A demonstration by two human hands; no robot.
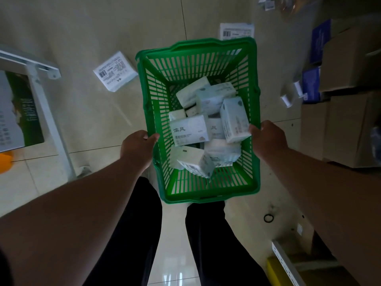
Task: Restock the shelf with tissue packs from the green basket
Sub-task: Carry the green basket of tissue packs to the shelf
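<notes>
A slatted green basket [198,58] holds a loose jumble of white tissue packs [188,131], some tilted.

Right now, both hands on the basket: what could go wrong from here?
1. The tissue packs lie jumbled in the green basket; one leaning pack could tumble out if the basket tilts.
2. Left hand and right hand grip only the side rims, so a slip seems possible.
3. Two loose packs lie on the floor ahead, a likely trip hazard.
</notes>
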